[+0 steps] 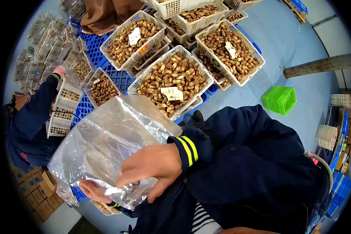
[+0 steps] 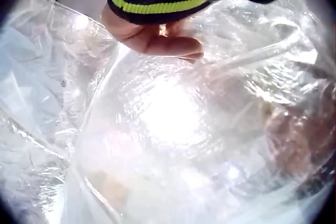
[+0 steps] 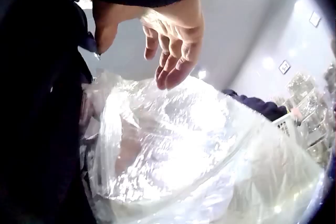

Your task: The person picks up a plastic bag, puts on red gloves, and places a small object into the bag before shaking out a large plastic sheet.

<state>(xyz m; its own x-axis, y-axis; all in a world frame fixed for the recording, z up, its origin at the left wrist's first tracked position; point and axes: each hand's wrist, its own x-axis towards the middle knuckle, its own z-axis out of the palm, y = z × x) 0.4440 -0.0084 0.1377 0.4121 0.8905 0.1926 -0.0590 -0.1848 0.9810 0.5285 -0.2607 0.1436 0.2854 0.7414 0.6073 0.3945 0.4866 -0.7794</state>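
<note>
A large clear plastic bag (image 1: 101, 136) spreads in front of the person's body, wrinkled and shiny. At its near edge the left hand (image 1: 93, 190) grips the film; part of that hand is hidden behind the plastic. In the left wrist view, the bag (image 2: 131, 145) fills most of the picture below the left hand (image 2: 155, 40), whose thumb lies along the film. Over the near part of the bag is the right hand (image 1: 152, 167), thumb apart from the fingers. The right wrist view shows the right hand (image 3: 176, 37) with loosely bent fingers just above the bag (image 3: 173, 140).
Crates of mushroom-like brown produce, including a labelled crate (image 1: 171, 82) and a stacked crate (image 1: 230, 52), stand beyond the bag on blue pallets (image 1: 123, 80). At left, another person (image 1: 31, 121) holds a white crate (image 1: 64, 107) near packed bags (image 1: 50, 43). Green baskets (image 1: 279, 100) sit on the floor.
</note>
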